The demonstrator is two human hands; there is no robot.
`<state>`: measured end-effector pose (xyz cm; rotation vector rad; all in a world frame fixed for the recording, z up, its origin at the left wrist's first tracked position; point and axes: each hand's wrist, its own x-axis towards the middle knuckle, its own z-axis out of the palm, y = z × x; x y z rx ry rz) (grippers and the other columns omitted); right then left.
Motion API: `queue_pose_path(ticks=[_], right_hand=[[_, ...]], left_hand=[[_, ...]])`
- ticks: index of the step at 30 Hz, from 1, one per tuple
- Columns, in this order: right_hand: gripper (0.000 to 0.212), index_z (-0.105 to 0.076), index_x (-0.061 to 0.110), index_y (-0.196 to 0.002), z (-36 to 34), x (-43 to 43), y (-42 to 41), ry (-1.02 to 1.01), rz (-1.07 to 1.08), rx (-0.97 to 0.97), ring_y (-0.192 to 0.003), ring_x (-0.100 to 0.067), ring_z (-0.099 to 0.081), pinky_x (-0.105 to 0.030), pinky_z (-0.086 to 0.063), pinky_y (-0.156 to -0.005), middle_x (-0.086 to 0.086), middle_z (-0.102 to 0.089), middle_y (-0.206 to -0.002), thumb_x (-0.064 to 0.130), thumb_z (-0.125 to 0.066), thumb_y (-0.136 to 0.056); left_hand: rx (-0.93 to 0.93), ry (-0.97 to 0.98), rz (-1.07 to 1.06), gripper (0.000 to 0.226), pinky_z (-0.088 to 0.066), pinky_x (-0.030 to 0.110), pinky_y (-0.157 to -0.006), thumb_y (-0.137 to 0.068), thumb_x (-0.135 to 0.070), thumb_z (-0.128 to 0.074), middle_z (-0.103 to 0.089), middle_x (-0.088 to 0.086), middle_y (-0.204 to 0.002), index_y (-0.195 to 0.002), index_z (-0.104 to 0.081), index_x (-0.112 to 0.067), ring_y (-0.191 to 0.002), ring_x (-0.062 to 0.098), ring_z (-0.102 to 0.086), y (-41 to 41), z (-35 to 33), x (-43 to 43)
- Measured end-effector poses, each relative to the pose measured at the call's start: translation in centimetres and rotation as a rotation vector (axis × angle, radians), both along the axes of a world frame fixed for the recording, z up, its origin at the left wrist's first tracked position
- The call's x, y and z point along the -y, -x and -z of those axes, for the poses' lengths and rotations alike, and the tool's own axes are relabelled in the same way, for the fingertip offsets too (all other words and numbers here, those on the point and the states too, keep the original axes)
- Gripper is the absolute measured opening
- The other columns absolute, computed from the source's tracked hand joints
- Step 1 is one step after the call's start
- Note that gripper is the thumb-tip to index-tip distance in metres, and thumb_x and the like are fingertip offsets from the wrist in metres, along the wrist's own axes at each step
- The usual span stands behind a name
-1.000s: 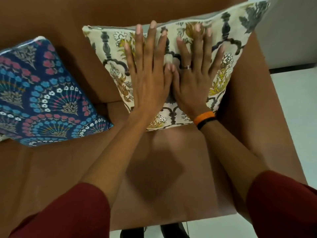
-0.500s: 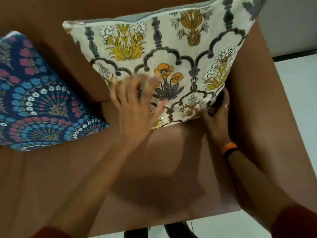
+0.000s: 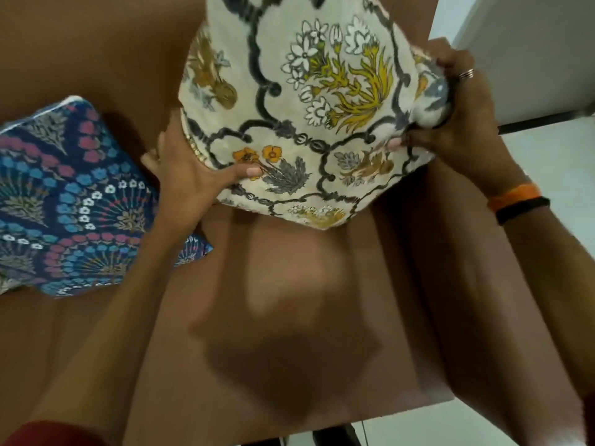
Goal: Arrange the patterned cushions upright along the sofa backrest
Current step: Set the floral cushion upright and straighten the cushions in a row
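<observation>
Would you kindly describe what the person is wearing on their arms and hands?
The left hand is bare, with a dark red sleeve edge low on that arm. The right hand has a thin metallic ring on one finger. Its wrist carries an orange band beside a narrower black band.

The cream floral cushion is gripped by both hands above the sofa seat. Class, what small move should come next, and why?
Probably lower the cream floral cushion onto the seat and lean it upright on the backrest. The left hand and right hand grip its sides, its bottom edge seems lifted off the seat, and the blue cushion already rests beside that spot.
</observation>
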<state>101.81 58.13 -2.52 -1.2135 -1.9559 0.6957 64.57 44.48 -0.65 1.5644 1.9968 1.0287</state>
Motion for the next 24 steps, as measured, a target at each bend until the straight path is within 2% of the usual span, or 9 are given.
queue_pose_path(ticks=[2,5,9,12,15,18,19,21,24], right_hand=[[0.1,-0.048,0.039,-0.144,-0.1,-0.5,-0.4,0.017,-0.022,0.135,-0.134,-0.035,-0.061,-0.062,-0.053,-0.108,-0.013,-0.061,-0.142,0.064,-0.099,-0.062],[0.12,-0.044,0.022,-0.154,-0.3,1.6,-0.2,0.156,0.009,0.301,-0.137,-0.034,-0.06,-0.058,-0.05,-0.115,-0.014,-0.062,-0.146,0.077,-0.091,-0.058],[0.122,-0.037,0.011,-0.162,-0.6,4.0,-0.1,0.151,0.074,0.353,-0.148,-0.037,-0.049,-0.059,-0.041,-0.123,-0.017,-0.052,-0.158,0.039,-0.102,-0.062],[0.124,-0.024,0.012,-0.167,-0.6,7.2,0.9,0.173,0.249,0.329,-0.163,-0.035,-0.025,-0.06,-0.025,-0.133,-0.015,-0.029,-0.173,0.035,-0.099,-0.071],[0.1,-0.034,0.006,-0.161,-0.5,12.6,5.3,0.054,0.421,0.08,-0.16,-0.033,-0.033,-0.053,-0.029,-0.133,-0.016,-0.035,-0.169,0.036,-0.09,-0.084],[0.049,-0.058,0.01,-0.13,-0.4,18.9,14.3,-0.143,0.424,-0.131,-0.13,-0.018,-0.059,-0.024,-0.046,-0.113,-0.01,-0.061,-0.134,0.027,-0.084,-0.093],[0.039,-0.061,0.019,-0.124,-0.3,20.8,18.0,-0.084,0.366,-0.182,-0.121,-0.009,-0.062,-0.015,-0.048,-0.104,-0.001,-0.064,-0.125,0.029,-0.083,-0.093],[0.029,-0.064,0.034,-0.114,-0.1,23.8,25.5,0.159,0.241,-0.244,-0.108,-0.001,-0.069,-0.015,-0.055,-0.095,0.013,-0.07,-0.111,0.033,-0.084,-0.092],[0.039,-0.066,0.037,-0.118,1.4,25.2,34.7,0.492,0.032,-0.242,-0.109,0.013,-0.067,-0.016,-0.057,-0.099,0.011,-0.072,-0.122,0.025,-0.088,-0.088]], left_hand=[[-0.054,0.056,-0.027,0.136,-0.028,0.062,-0.124,-0.053,-0.085,-0.077,-0.038,0.014,-0.157,-0.158,-0.031,-0.011,-0.15,0.033,-0.033,-1.2,1.3,0.2],[-0.067,0.158,0.008,0.152,-0.019,0.062,-0.128,-0.044,-0.099,-0.063,-0.03,0.017,-0.162,-0.162,-0.025,-0.013,-0.153,0.033,-0.026,-2.2,2.7,0.6],[-0.083,0.136,0.029,0.144,-0.02,0.064,-0.127,-0.048,-0.091,-0.069,-0.031,0.012,-0.163,-0.164,-0.021,-0.022,-0.154,0.033,-0.027,-0.9,3.5,1.0],[-0.117,0.066,0.078,0.142,-0.015,0.06,-0.129,-0.052,-0.089,-0.072,-0.027,0.01,-0.168,-0.166,-0.013,-0.029,-0.157,0.03,-0.023,0.6,2.7,1.9],[-0.22,-0.033,0.129,0.138,-0.008,0.055,-0.13,-0.059,-0.087,-0.07,-0.025,0.012,-0.17,-0.166,-0.013,-0.022,-0.16,0.032,-0.018,3.4,1.0,4.1],[-0.412,-0.117,0.191,0.129,-0.007,0.057,-0.131,-0.066,-0.085,-0.068,-0.03,0.015,-0.168,-0.164,-0.021,-0.016,-0.16,0.035,-0.02,9.0,-1.7,6.9],[-0.467,-0.129,0.2,0.126,-0.009,0.061,-0.131,-0.066,-0.085,-0.067,-0.032,0.017,-0.167,-0.163,-0.025,-0.016,-0.159,0.037,-0.022,11.6,-2.7,7.8],[-0.539,-0.107,0.181,0.125,-0.011,0.067,-0.128,-0.065,-0.087,-0.065,-0.035,0.019,-0.164,-0.162,-0.031,-0.016,-0.158,0.041,-0.023,17.6,-4.7,9.2],[-0.627,0.048,0.117,0.138,-0.004,0.072,-0.125,-0.053,-0.1,-0.055,-0.033,0.018,-0.166,-0.166,-0.023,-0.025,-0.161,0.04,-0.016,27.5,-6.9,10.8]])
